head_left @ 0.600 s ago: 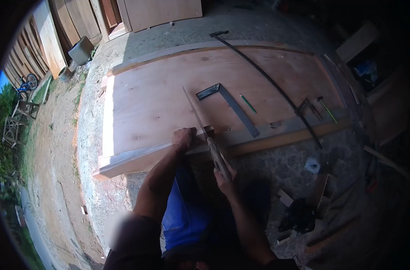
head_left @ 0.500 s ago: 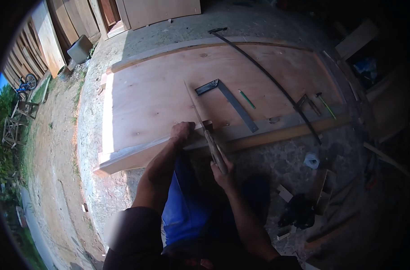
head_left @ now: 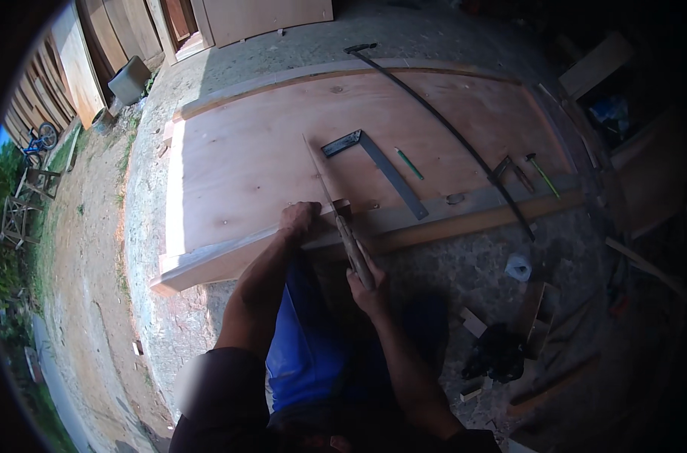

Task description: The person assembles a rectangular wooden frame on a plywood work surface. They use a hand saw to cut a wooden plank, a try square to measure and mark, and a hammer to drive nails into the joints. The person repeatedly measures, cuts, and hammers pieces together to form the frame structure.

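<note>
My right hand [head_left: 370, 293] is wrapped round the wooden handle of a handsaw [head_left: 352, 253]. The thin saw blade [head_left: 318, 172] points away from me over the near rail of a wooden framed panel [head_left: 245, 166]. Just left of the blade, my left hand [head_left: 298, 217] is closed on the near wooden rail [head_left: 230, 259], its fingertips partly hidden. A small wood end [head_left: 343, 204] shows right beside the blade. Beyond the saw lies a metal try square [head_left: 389, 172], with a green pencil [head_left: 409, 163] to its right.
A long dark bar with a hooked head [head_left: 442, 121] crosses the panel. Right of it are a small dark-bladed tool [head_left: 501, 167] and a green-handled hammer [head_left: 543, 177]. Wood offcuts [head_left: 473, 322], a black bag [head_left: 494, 351] and a pale roll [head_left: 518, 266] lie on the concrete.
The whole view has shifted slightly. Both hands and the saw stay in nearly the same place against the panel.
</note>
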Action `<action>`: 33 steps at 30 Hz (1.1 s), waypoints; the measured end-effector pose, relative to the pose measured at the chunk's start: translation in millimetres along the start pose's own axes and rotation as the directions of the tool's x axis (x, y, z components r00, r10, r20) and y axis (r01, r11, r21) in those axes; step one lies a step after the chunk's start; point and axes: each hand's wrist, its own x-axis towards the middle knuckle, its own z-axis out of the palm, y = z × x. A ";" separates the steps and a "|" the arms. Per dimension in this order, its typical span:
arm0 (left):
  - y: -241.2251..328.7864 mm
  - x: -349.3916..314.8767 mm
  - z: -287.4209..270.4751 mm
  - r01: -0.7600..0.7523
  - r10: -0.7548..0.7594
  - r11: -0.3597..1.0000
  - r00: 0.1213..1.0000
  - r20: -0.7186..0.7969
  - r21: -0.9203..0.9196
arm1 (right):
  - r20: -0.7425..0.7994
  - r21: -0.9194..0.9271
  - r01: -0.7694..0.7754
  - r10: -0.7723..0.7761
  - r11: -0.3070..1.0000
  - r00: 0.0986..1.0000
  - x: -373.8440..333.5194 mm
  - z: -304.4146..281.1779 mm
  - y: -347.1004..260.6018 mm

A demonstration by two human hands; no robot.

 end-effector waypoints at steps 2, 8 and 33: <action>-17.6 -4.7 -11.6 0.008 -0.008 1.000 1.000 -0.005 0.014 | 0.079 -0.055 -0.061 0.065 0.997 0.995 -39.9 -24.3 -19.1; -28.3 3.8 -12.4 0.033 -0.032 0.999 0.999 0.034 -0.019 | 0.192 -0.143 -0.120 0.147 0.982 0.970 -143.2 -73.2 -27.2; -17.4 -7.5 -36.5 0.024 -0.024 1.000 0.996 0.081 -0.002 | 0.107 -0.043 -0.032 0.036 0.999 0.994 -75.8 -39.2 -19.1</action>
